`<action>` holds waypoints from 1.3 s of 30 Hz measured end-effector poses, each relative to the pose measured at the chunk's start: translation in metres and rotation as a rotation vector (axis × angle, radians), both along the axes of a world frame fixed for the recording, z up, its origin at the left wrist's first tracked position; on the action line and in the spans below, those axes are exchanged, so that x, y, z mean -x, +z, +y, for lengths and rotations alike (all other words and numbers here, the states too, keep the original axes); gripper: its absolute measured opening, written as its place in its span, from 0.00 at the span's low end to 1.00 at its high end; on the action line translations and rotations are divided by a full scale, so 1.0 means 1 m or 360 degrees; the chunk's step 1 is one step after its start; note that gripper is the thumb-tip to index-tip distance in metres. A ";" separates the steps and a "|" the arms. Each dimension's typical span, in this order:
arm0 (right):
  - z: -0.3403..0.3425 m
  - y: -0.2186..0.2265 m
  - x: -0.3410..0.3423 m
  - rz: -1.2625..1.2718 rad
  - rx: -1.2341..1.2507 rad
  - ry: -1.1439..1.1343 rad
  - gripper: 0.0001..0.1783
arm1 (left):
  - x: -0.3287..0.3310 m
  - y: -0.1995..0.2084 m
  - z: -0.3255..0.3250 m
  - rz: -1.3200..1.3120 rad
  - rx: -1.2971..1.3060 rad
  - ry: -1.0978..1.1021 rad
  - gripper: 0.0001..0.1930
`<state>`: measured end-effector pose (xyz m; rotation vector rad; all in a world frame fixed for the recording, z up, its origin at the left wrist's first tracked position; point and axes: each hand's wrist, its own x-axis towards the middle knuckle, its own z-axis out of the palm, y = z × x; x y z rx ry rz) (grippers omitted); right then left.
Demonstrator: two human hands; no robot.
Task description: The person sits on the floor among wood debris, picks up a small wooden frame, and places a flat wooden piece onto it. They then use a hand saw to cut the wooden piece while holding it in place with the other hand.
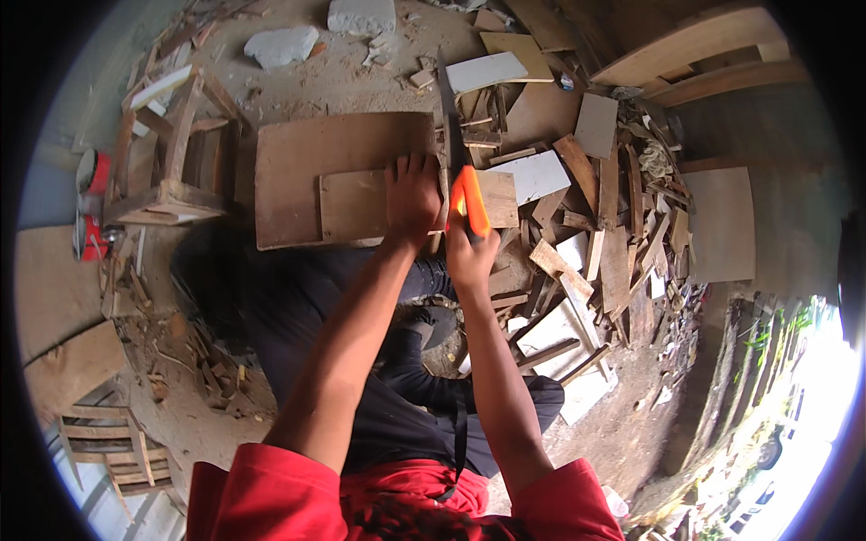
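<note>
A handsaw point(453, 131) with an orange handle and a dark blade lies across a short wooden board point(354, 204), its blade pointing away from me. My right hand point(473, 251) is closed around the saw's handle. Just left of the blade, my left hand point(413, 197) grips the board from above, fingers over its far edge. The board rests on a larger brown wooden panel point(316, 144), and its right end sticks out past the panel and the saw.
Scrap wood point(615, 261) is heaped at the right. A wooden stool frame point(180, 153) stands at the left, beside a red object point(90, 236). Pale concrete chunks point(281, 47) lie at the far side. My dark-trousered legs point(311, 298) are under the panel.
</note>
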<state>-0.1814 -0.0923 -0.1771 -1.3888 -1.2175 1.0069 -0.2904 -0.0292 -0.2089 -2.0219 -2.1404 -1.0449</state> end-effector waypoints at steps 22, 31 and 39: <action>-0.359 -0.012 -0.151 -0.0001 -0.0143 -0.0753 0.11 | 0.031 0.018 -0.042 0.0417 0.0775 -0.0717 0.66; -0.380 -0.010 -0.151 0.0093 -0.0261 -0.0724 0.12 | 0.024 0.104 -0.044 0.0737 0.0071 -0.0545 0.63; -0.389 -0.015 -0.158 0.0142 -0.0191 -0.0845 0.14 | 0.027 0.081 -0.053 0.0731 -0.0147 -0.0408 0.52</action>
